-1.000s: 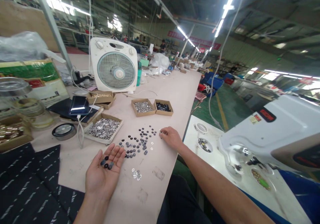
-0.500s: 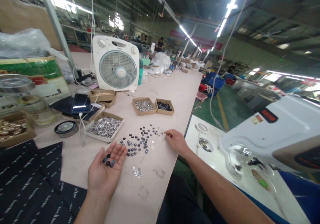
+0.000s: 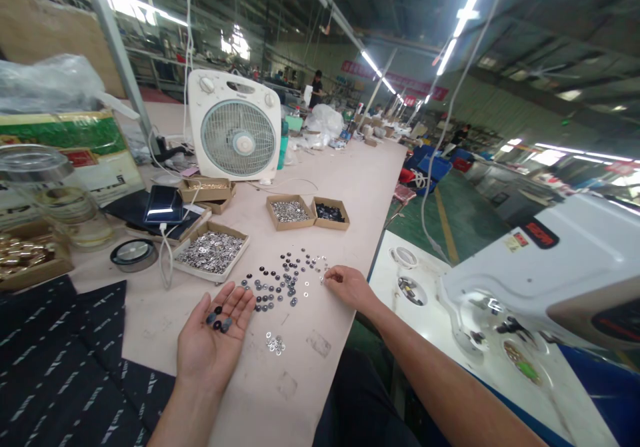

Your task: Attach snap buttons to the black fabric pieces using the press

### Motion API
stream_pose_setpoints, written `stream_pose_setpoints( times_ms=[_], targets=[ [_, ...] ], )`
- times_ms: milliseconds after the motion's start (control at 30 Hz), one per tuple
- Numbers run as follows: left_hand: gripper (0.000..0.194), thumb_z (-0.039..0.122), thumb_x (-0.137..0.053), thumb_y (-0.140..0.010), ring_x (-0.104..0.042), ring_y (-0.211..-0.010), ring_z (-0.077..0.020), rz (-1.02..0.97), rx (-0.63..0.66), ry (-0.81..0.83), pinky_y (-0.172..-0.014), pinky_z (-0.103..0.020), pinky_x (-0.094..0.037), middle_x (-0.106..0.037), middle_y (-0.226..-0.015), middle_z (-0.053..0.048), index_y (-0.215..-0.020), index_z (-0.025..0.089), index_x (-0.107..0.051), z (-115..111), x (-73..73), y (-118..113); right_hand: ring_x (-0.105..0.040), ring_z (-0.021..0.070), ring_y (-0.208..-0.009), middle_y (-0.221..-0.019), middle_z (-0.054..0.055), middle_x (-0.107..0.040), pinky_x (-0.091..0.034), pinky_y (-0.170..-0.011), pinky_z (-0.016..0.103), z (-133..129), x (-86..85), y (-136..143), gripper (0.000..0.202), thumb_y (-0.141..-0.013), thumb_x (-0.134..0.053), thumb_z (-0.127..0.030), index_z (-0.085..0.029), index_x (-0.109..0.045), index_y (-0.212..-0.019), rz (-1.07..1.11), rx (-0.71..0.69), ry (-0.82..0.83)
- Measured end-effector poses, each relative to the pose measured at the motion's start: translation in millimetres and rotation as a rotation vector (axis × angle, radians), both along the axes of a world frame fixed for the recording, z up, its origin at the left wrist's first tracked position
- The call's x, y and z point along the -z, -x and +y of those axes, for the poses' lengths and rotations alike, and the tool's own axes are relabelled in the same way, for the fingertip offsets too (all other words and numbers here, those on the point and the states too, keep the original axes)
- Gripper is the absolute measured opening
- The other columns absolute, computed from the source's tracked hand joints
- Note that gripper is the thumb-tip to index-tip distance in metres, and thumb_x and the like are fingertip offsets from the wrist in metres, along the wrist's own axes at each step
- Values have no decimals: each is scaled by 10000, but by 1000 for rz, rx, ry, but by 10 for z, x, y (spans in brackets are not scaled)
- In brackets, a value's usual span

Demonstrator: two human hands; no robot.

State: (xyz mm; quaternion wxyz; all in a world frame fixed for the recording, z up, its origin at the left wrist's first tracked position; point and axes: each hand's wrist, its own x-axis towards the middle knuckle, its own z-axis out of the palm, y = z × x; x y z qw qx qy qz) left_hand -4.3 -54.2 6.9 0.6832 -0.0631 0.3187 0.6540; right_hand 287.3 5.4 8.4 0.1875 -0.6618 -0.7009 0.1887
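My left hand [image 3: 207, 360] is palm up above the table, fingers slightly curled, cradling several dark snap buttons [image 3: 217, 325]. My right hand [image 3: 351, 289] rests low over the tabletop, thumb and fingertips pressed together. Small silver ring-shaped pieces [image 3: 306, 294] lie by those fingertips; whether one is pinched is too small to tell. Between the hands, dark round snap buttons [image 3: 286, 278] are spread loosely on the table. A little heap of silver rings [image 3: 275, 344] sits nearer to me, right of my left hand.
Cardboard trays hold silver pieces [image 3: 213, 252], smaller metal parts [image 3: 290, 211] and black parts [image 3: 330, 213]. A box fan [image 3: 240, 127] stands behind them. A phone [image 3: 164, 205], tape roll [image 3: 133, 255] and dark printed fabric [image 3: 60, 360] are left; a white machine [image 3: 565, 254] is right.
My right hand has shifted slightly toward me and left along the edge of the silver pieces, fingers still together. My left hand stays in place with the snap buttons.
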Motion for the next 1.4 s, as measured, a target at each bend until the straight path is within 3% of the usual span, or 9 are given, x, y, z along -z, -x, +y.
stream_pose_setpoints(
  times_ms=[133, 333, 467, 633, 800, 1033, 1400],
  targets=[
    [261, 220, -478, -889, -677, -944, -247, -7, 5, 2, -826, -422, -597, -682, -926, -151, -979, 69, -671, 3, -2, -5, -607, 162, -750, -791, 8, -692, -435, -712, 264, 105, 2, 39, 176, -801, -597, -258, -211, -725, -911, 2, 28, -54],
    [260, 221, -476, -890, -677, -941, -241, -11, 3, 1, -823, -418, -598, -683, -914, -149, -974, 76, -675, -1, -14, 0, -598, 156, -751, -810, 8, -695, -404, -684, 252, 236, 17, 150, 134, -801, -587, -234, -221, -720, -794, -152, 20, -39],
    [261, 223, -480, -891, -680, -936, -243, -15, 8, -2, -823, -421, -597, -685, -918, -151, -979, 72, -675, 6, -9, 3, -596, 170, -774, -861, 17, -691, -388, -677, 267, 177, 7, 221, 127, -815, -583, -251, -232, -709, -811, -255, 23, -77],
    [265, 228, -487, -887, -684, -924, -248, -13, 0, 2, -821, -422, -597, -687, -912, -156, -973, 65, -677, 15, -6, -6, -597, 183, -834, -918, 27, -685, -390, -715, 278, 9, -2, 307, 176, -858, -545, -258, -259, -720, -837, -344, -73, -124],
    [255, 220, -495, -883, -682, -932, -244, -14, 0, 1, -833, -422, -593, -687, -916, -149, -986, 75, -677, 12, 0, -9, -601, 175, -826, -900, 13, -691, -405, -739, 276, -55, -43, 293, 170, -843, -565, -257, -271, -734, -854, -280, -55, -120],
    [264, 223, -489, -885, -679, -941, -250, -9, 8, -13, -833, -429, -591, -687, -928, -153, -997, 71, -674, 2, 18, 2, -605, 171, -850, -914, 13, -701, -402, -750, 261, 169, -70, 235, 171, -830, -570, -256, -246, -731, -888, -226, 50, -80],
    [268, 222, -491, -890, -680, -935, -256, -31, -2, -7, -832, -423, -590, -681, -924, -160, -989, 55, -676, 10, 6, -3, -585, 162, -819, -925, 19, -689, -346, -666, 254, 265, -45, 233, 184, -874, -501, -256, -222, -681, -853, -346, -36, -30]
  ],
)
